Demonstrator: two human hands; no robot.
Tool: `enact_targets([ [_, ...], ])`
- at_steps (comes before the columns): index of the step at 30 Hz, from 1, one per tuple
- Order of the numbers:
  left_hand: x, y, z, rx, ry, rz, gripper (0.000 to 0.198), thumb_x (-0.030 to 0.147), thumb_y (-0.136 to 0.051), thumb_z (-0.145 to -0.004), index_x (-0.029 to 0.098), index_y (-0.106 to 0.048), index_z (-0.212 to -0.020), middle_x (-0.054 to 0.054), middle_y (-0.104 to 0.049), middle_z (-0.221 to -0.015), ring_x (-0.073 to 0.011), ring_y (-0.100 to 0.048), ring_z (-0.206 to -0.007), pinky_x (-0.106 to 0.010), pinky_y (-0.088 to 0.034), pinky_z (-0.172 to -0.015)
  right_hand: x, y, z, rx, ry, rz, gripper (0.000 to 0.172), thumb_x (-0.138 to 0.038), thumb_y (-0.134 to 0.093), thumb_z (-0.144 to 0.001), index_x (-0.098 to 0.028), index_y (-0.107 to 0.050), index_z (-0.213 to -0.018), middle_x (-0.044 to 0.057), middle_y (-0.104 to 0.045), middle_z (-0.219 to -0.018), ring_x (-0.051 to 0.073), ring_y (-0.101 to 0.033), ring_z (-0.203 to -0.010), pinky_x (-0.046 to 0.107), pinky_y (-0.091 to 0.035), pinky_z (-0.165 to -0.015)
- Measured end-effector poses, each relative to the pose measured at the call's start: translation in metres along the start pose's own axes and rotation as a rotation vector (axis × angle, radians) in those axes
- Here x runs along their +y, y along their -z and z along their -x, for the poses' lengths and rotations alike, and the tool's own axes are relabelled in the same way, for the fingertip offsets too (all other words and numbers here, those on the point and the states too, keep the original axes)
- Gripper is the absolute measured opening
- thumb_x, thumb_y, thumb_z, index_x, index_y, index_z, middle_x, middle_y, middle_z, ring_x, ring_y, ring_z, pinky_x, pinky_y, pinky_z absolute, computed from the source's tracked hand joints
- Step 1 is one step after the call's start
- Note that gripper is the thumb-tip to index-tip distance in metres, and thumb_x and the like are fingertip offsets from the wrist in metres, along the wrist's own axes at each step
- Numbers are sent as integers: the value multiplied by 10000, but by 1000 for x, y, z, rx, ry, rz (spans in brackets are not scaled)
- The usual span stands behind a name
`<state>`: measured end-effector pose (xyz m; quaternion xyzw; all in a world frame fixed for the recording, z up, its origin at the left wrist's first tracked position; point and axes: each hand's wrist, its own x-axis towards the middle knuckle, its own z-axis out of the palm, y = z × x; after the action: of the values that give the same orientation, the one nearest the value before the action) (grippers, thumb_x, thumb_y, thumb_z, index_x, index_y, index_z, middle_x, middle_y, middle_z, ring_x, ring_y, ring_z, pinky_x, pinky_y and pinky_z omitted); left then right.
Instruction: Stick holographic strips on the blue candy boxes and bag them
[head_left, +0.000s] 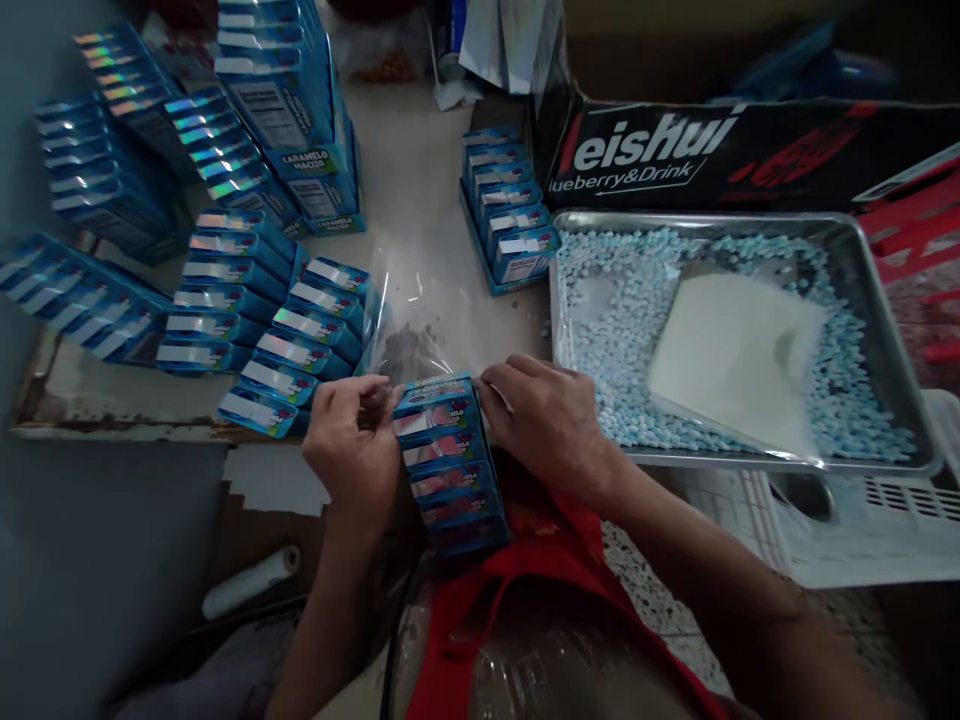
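Note:
A display pack of small blue candy boxes [450,465] rests against the front of my body, its far end at the table edge. Clear plastic film [409,325] stretches from that end onto the table. My left hand [354,435] is closed in a pinch on the film at the pack's far left corner. At the far right corner, my right hand [546,425] has its fingers bent and pressed together by the pack's edge. Its fingertips seem to grip the film too, though the film is hard to see there.
Stacked blue candy boxes [225,285] crowd the table's left side. A smaller filled tray of boxes [514,215] stands near the middle. On the right lies a metal tray [892,340] of pale blue candies with a white sheet [735,350] on top. Behind it stands a black carton [750,155].

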<state>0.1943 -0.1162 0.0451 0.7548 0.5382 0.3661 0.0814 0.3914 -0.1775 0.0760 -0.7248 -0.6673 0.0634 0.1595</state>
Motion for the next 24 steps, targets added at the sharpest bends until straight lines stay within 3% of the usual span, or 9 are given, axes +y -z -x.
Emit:
enact_targets([
  [2,2,1,2,-10,52,72,79,274,-746,-911,197,-748,-890,-36,-711,-885,-164,-674,-776,-285,-543,-720,-4,-6,9,135,-11,-73,267,-257,-538,-1018,-209,-736,-845,25,-767,-804,129,-666,-677,277,-289,-593],
  [5,3,4,1,-83,44,142,20,206,-742,-889,205,-751,-871,-19,-724,-877,-160,-691,-804,-275,-556,-740,-9,-17,20,292,-57,-127,248,-232,-545,-1003,-219,-732,-841,0,-759,-764,116,-678,-675,256,-319,-591],
  [7,3,4,2,-69,32,145,53,176,-732,-890,208,-751,-852,-20,-725,-878,-164,-692,-831,-279,-552,-757,-11,-21,25,362,-70,-102,273,-242,-544,-1006,-218,-714,-794,-1,-742,-719,115,-668,-653,255,-308,-574],
  [13,10,-17,11,171,-24,118,142,230,-736,-935,202,-696,-802,-16,-646,-792,-161,-624,-786,-290,-497,-753,-9,-28,30,433,-79,-89,316,-240,-522,-1033,-213,-682,-763,6,-701,-695,115,-608,-622,259,-344,-574],
  [16,13,-28,10,165,1,139,160,230,-677,-970,202,-635,-818,-16,-630,-810,-155,-608,-771,-279,-481,-729,-5,-32,29,485,-123,-138,294,-198,-508,-1020,-221,-678,-781,40,-692,-741,147,-611,-666,280,-400,-580],
  [19,14,-30,5,132,-81,113,171,267,-650,-1000,208,-636,-841,-28,-651,-813,-164,-624,-783,-286,-486,-742,-2,-36,31,564,-122,-134,332,-170,-480,-1025,-221,-666,-755,44,-663,-713,150,-603,-649,283,-418,-573],
  [22,12,-26,5,113,-207,118,152,282,-647,-1011,214,-676,-879,-47,-708,-845,-173,-671,-840,-295,-513,-805,2,-37,39,630,-29,-123,303,-175,-532,-1027,-218,-710,-785,31,-708,-733,126,-635,-641,257,-448,-585],
  [24,9,-26,7,100,-211,147,146,294,-630,-1023,216,-692,-916,-56,-735,-885,-173,-693,-865,-298,-527,-831,6,-38,45,639,32,-131,244,-198,-574,-1022,-238,-762,-872,37,-769,-817,128,-691,-694,252,-508,-636],
])
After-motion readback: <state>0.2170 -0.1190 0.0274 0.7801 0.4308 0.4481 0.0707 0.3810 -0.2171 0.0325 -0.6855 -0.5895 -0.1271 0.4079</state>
